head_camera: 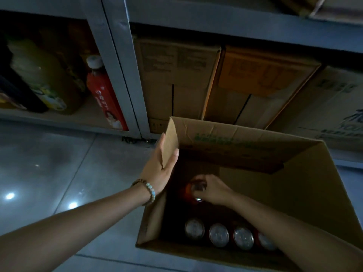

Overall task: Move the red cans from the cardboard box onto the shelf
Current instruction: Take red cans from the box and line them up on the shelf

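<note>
An open cardboard box [306, 185] stands on the floor in front of the grey metal shelf [117, 61]. My left hand [160, 169] holds the box's upright left flap, thumb inside and fingers outside. Deep in the box, my right hand [213, 190] grips the top of a red can [189, 191] from above. A row of several red cans [219, 234] with silver lids stands along the box's near wall; my right forearm covers the rightmost one.
The shelf's lower bay holds closed cardboard cartons [176, 75] right behind the box. The left bay holds a red bottle [105, 95] with a white cap and yellow-labelled bottles [39, 75]. Glossy grey floor tiles [49, 173] lie to the left.
</note>
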`<state>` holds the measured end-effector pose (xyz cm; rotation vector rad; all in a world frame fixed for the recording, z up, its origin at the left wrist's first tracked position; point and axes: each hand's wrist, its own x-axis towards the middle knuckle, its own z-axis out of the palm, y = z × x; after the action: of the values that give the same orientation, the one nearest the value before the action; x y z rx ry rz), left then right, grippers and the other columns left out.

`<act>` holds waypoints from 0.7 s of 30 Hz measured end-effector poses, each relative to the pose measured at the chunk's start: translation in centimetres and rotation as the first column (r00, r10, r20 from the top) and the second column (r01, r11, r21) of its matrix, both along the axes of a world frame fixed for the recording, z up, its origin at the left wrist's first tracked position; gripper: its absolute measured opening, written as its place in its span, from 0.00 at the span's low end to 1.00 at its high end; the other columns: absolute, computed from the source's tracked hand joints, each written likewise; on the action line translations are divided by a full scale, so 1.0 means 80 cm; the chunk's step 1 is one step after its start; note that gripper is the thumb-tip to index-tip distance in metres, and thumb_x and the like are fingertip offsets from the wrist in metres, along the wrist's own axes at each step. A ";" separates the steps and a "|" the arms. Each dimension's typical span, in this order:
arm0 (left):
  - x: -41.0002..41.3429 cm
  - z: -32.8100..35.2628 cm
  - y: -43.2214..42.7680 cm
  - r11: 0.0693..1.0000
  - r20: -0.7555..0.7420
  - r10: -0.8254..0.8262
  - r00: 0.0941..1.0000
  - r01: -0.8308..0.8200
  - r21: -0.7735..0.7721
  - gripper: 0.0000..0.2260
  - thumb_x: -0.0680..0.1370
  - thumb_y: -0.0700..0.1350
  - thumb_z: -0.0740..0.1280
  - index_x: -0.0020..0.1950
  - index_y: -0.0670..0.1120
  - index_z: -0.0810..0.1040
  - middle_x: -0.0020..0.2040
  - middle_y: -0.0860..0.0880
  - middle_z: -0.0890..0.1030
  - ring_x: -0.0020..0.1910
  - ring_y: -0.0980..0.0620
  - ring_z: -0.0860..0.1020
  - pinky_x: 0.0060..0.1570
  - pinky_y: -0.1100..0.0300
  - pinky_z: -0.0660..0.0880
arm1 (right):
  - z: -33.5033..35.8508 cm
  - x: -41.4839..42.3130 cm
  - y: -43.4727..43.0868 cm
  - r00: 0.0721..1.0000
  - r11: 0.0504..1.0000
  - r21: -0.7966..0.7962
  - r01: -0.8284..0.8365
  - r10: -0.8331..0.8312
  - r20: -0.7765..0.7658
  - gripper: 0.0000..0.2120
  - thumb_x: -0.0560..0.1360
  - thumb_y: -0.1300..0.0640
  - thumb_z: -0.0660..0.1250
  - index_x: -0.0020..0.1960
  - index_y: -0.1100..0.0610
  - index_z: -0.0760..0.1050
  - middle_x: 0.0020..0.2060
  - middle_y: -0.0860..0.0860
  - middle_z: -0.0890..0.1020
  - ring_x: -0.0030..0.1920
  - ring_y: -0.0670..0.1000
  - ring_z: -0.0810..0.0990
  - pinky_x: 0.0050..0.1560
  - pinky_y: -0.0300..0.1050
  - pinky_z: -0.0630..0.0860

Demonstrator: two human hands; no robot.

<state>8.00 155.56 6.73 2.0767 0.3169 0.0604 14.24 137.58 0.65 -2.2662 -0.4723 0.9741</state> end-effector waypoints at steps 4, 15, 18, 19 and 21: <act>-0.001 0.006 0.000 0.945 0.077 -0.065 0.995 0.036 0.324 0.37 0.72 0.70 0.47 0.75 0.54 0.44 0.77 0.52 0.44 0.75 0.55 0.44 0.73 0.57 0.44 | 0.090 0.040 -0.039 0.994 0.995 0.098 -0.017 0.006 0.113 0.20 0.69 0.47 0.72 0.60 0.45 0.74 0.58 0.45 0.77 0.58 0.46 0.76 0.56 0.46 0.78; 0.084 0.212 -0.071 0.875 0.258 -0.399 0.880 0.450 -0.182 0.33 0.61 0.58 0.76 0.62 0.69 0.65 0.58 0.61 0.75 0.56 0.58 0.78 0.48 0.57 0.80 | 0.370 0.093 -0.086 0.933 0.820 0.572 0.000 -0.206 0.295 0.25 0.63 0.42 0.69 0.57 0.50 0.75 0.51 0.51 0.83 0.51 0.49 0.83 0.43 0.45 0.81; 0.108 0.284 -0.069 0.843 0.276 -0.436 0.856 0.496 -0.206 0.30 0.59 0.54 0.79 0.55 0.64 0.69 0.50 0.64 0.80 0.49 0.65 0.79 0.43 0.67 0.77 | 0.438 0.103 -0.094 0.901 0.786 0.617 -0.030 -0.246 0.357 0.25 0.62 0.44 0.70 0.57 0.52 0.76 0.49 0.50 0.84 0.50 0.49 0.83 0.42 0.43 0.80; 0.116 0.308 -0.068 0.832 0.288 -0.448 0.846 0.512 -0.211 0.29 0.59 0.51 0.79 0.54 0.61 0.70 0.47 0.66 0.81 0.47 0.66 0.80 0.41 0.69 0.76 | 0.460 0.105 -0.096 0.888 0.773 0.633 -0.036 -0.266 0.376 0.25 0.62 0.44 0.69 0.56 0.53 0.76 0.48 0.50 0.84 0.49 0.48 0.83 0.42 0.42 0.81; 0.129 0.357 -0.071 0.819 0.359 -0.432 0.828 0.526 -0.229 0.27 0.60 0.43 0.80 0.53 0.56 0.73 0.45 0.63 0.83 0.44 0.62 0.81 0.39 0.70 0.75 | 0.503 0.108 -0.100 0.859 0.745 0.666 -0.047 -0.310 0.407 0.25 0.62 0.43 0.69 0.55 0.54 0.77 0.47 0.50 0.84 0.47 0.48 0.83 0.42 0.41 0.81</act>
<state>18.29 149.89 35.25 1.7340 -0.3744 0.0050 22.92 129.59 40.88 -1.8141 -0.7207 0.0646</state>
